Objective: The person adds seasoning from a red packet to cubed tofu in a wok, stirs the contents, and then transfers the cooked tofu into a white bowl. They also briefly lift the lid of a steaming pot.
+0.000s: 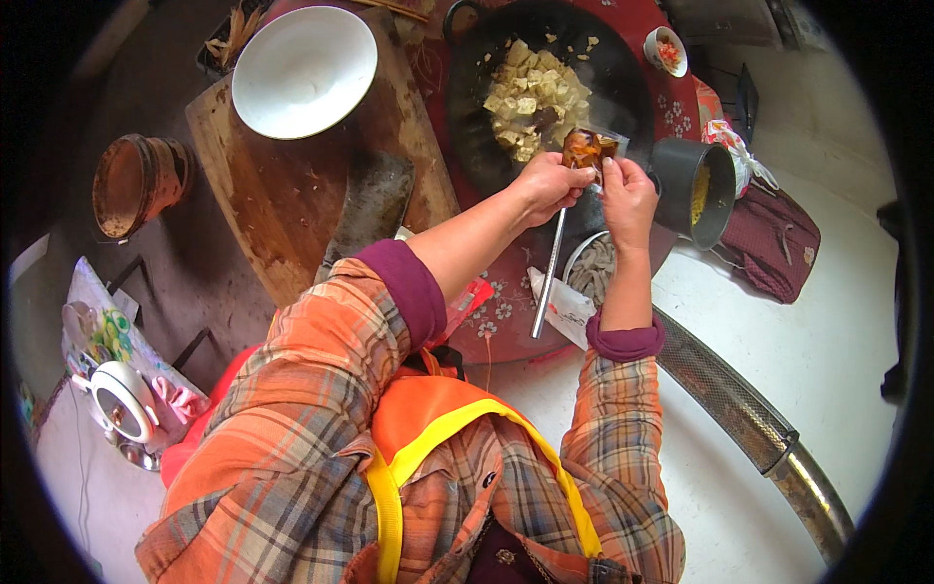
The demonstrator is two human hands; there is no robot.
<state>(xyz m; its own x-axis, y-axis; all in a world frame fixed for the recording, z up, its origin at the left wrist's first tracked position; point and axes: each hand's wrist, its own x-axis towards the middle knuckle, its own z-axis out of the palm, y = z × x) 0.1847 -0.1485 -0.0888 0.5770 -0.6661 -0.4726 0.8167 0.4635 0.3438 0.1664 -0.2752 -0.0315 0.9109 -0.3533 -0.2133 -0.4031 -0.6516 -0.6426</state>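
Observation:
My left hand (551,188) and my right hand (627,191) both grip a small plastic sachet (584,150) with reddish-brown sauce in it, over the near right part of a large black wok (471,109). Cubes of pale tofu (540,87) lie in the wok, with a dark brown patch among them. A metal utensil handle (551,274) sticks out towards me below my left hand; its far end is hidden.
A cutting board (255,204) at the left bears a white bowl (305,71) and a cleaver (372,197). Right of the wok are a small bowl of chopped red food (665,52) and a dark pot (675,186). A bowl of greyish food (592,269) is partly behind my right forearm.

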